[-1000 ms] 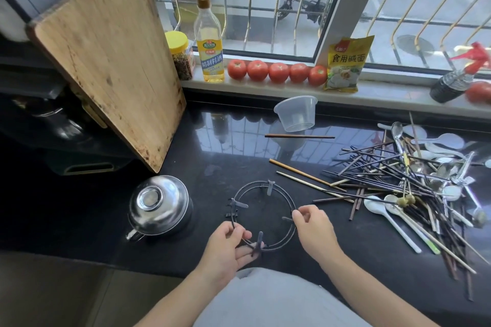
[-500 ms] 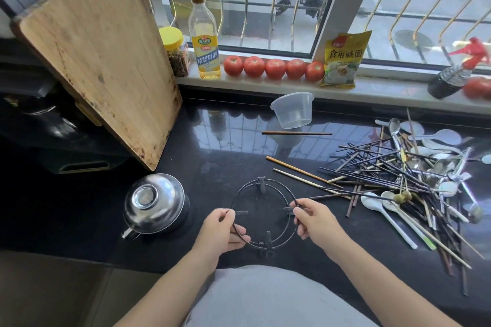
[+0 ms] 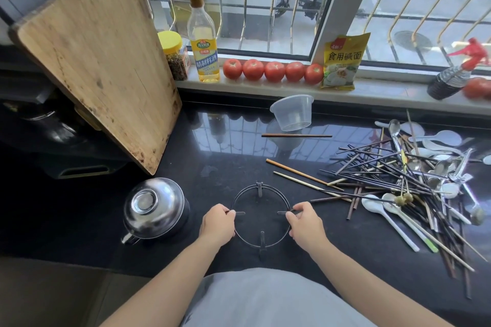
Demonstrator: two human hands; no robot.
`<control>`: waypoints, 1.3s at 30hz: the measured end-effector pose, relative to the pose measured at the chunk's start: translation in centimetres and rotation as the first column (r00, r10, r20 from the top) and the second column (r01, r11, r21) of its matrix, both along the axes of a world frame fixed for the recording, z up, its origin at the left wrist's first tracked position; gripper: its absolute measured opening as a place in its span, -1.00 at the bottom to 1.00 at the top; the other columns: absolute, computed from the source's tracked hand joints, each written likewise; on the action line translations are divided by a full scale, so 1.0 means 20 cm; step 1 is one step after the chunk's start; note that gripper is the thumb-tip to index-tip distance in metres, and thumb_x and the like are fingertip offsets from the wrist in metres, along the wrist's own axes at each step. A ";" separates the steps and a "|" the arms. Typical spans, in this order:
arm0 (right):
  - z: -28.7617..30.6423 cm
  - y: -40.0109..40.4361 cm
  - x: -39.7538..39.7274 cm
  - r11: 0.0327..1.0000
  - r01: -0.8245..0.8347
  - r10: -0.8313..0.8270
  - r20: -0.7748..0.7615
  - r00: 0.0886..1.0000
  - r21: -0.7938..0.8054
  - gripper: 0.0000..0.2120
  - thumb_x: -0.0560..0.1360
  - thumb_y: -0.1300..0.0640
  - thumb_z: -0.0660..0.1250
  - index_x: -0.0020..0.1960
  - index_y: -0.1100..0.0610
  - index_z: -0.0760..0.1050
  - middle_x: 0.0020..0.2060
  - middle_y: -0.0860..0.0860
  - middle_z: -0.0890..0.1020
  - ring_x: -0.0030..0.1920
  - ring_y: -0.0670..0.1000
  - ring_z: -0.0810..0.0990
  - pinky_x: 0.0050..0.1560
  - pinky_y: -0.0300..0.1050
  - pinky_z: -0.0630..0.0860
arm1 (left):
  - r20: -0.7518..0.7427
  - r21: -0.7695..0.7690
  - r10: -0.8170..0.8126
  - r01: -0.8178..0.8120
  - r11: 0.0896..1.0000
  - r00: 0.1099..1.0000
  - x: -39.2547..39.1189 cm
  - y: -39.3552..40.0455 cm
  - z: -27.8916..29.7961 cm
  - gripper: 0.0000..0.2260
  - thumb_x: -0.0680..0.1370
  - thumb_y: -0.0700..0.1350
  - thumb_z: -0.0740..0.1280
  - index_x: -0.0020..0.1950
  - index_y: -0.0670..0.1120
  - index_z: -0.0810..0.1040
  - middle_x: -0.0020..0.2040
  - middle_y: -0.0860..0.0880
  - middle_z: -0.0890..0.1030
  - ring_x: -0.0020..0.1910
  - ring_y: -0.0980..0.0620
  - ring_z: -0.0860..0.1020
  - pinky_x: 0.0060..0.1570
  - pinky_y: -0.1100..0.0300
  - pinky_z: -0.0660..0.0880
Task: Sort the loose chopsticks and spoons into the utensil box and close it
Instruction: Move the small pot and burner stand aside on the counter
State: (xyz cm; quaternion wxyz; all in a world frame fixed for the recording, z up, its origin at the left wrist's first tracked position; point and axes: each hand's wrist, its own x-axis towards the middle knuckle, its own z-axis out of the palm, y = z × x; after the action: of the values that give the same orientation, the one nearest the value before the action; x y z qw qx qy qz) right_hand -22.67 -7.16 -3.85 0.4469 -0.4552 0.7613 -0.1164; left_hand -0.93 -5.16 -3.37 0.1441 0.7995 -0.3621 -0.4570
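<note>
Both hands have shifted since a second ago to opposite sides of the black wire ring (image 3: 260, 218) on the dark counter (image 3: 212, 156): the left hand (image 3: 217, 223) now pinches the ring's left prong with curled fingers, and the right hand (image 3: 305, 223) pinches the right prong the same way. Loose chopsticks (image 3: 372, 175) and spoons (image 3: 435, 141) lie in a tangled pile to the right, well apart from the hands, with 1 chopstick (image 3: 296, 135) alone near the clear plastic cup (image 3: 292, 112). No utensil box is in view.
</note>
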 end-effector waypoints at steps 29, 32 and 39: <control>-0.06 -0.03 -0.06 0.987 0.159 -0.155 0.128 0.980 -0.015 -0.88 0.59 0.20 0.31 0.05 0.04 0.59 -0.21 0.03 0.69 -0.17 0.03 0.66 0.09 0.07 0.64 | -0.260 -0.092 0.275 -0.307 0.947 0.926 -0.01 0.00 -0.08 -0.84 0.61 -0.33 0.30 0.07 -0.14 0.63 -0.17 -0.11 0.62 -0.34 -0.03 0.53 -0.07 -0.01 0.64; -0.06 -0.03 -0.06 0.988 0.155 -0.154 0.124 0.980 0.000 -0.88 0.59 0.19 0.30 0.07 0.05 0.59 -0.21 0.03 0.69 -0.16 0.04 0.66 0.10 0.08 0.63 | -0.255 -0.091 0.276 -0.307 0.947 0.927 -0.01 0.01 -0.08 -0.84 0.61 -0.32 0.30 0.09 -0.12 0.63 -0.17 -0.11 0.62 -0.33 -0.04 0.54 -0.04 -0.04 0.65; -0.05 -0.04 -0.05 0.990 0.139 -0.141 0.102 0.985 0.032 -0.88 0.61 0.17 0.30 0.10 0.05 0.58 -0.13 0.02 0.68 -0.20 -0.02 0.63 0.05 -0.03 0.63 | -0.260 -0.059 0.297 -0.322 0.945 0.919 -0.01 0.00 -0.09 -0.86 0.61 -0.28 0.31 0.10 -0.12 0.60 -0.18 -0.10 0.61 -0.32 -0.05 0.54 -0.09 -0.02 0.65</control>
State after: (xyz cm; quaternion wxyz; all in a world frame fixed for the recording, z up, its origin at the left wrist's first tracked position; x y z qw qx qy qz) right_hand -23.76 -7.86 -4.87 0.4820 -0.3882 0.7686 -0.1616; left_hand -1.19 -5.11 -5.09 0.2982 0.7752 -0.2329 -0.5058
